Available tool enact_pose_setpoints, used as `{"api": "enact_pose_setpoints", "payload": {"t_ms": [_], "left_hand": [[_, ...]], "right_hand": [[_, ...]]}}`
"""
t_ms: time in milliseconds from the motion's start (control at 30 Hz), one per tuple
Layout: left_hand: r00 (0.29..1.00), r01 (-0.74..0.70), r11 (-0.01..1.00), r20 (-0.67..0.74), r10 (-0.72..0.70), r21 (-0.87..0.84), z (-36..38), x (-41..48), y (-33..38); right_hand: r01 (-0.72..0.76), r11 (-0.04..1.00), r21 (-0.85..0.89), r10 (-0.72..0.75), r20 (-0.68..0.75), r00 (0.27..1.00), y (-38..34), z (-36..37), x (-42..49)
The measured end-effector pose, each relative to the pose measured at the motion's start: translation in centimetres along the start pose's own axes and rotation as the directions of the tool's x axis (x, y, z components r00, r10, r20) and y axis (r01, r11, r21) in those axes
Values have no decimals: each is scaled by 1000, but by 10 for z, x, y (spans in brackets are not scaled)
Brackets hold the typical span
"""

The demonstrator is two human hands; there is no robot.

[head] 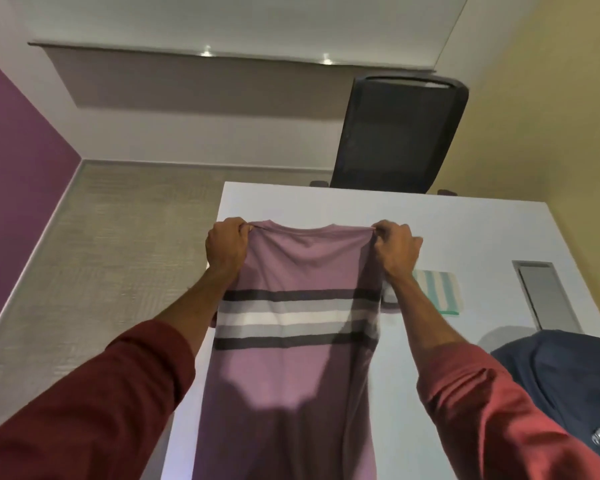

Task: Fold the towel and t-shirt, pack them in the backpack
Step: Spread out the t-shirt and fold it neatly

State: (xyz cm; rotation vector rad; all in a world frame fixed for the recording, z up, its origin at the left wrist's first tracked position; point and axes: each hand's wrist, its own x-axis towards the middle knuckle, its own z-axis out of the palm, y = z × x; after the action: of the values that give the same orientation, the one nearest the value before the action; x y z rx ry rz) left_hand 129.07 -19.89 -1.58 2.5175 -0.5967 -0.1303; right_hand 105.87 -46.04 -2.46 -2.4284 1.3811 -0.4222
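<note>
A mauve t-shirt [291, 368] with dark, grey and white chest stripes hangs stretched out over the white table [465, 230]. My left hand [226, 244] grips its top left corner and my right hand [395, 249] grips its top right corner, both at shoulder level of the shirt. A folded towel [440, 289] with teal and white stripes lies on the table just right of my right wrist. The dark blue backpack [561, 382] sits at the table's right side, partly cut off by the frame edge.
A black office chair [395, 133] stands behind the table's far edge. A grey rectangular hatch [544, 296] is set into the table on the right. Carpeted floor lies to the left of the table.
</note>
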Motion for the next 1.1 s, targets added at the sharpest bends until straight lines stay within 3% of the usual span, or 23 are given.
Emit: {"api": "enact_pose_setpoints", "payload": {"t_ms": [367,433,533,667,867,1100], "left_hand": [[996,54,994,71,-60,90,48,61,-6],[987,19,998,160,-29,66,55,68,-9],[916,-37,999,401,28,15,68,66,-21],[893,-148,989,426,142,-18,97,39,-52],[871,-249,964,456,182,91,134,-53,-97],[817,-236,971,548,179,36,149,-156,-127]], "right_hand": [[3,1000,-12,-3,50,999,-1,66,55],[-8,1000,0,9,45,999,-4,69,61],[-18,998,57,13,79,997,-11,79,52],[62,992,112,-77,127,989,-16,98,11],[90,987,133,-124,275,953,-3,142,-104],[199,979,39,-192,497,846,9,180,-215]]}}
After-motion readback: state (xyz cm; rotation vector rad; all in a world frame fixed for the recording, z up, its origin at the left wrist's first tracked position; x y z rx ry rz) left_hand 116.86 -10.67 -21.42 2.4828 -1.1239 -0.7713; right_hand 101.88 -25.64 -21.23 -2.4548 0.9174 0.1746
